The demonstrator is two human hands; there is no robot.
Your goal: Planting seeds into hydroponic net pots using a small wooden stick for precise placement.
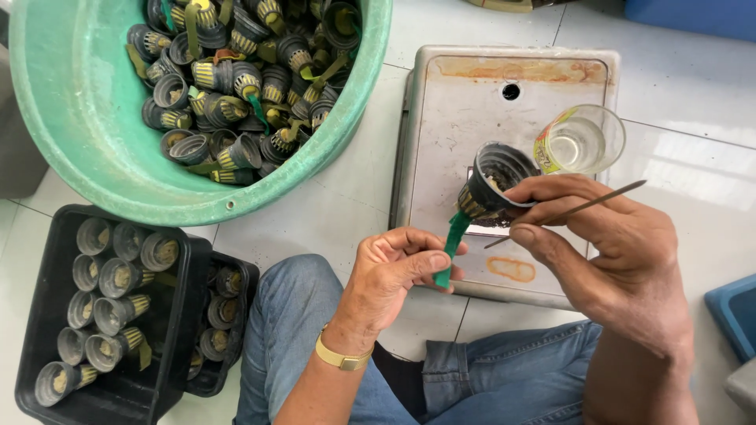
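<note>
My right hand (610,248) grips a small black ribbed cup (492,179) by its rim and also holds a thin metal stick (587,206) that points up to the right. A green strip (451,242) hangs from the cup's base. My left hand (394,271) pinches the lower end of that strip between thumb and fingers. Both hands hover over a worn metal tray (449,118) on the tiled floor.
A clear glass of liquid (581,142) stands on the tray beside the cup. A green basin (94,134) at top left is full of similar black cups. Two black trays (169,346) at lower left hold upright cups. A blue box (736,311) sits at right.
</note>
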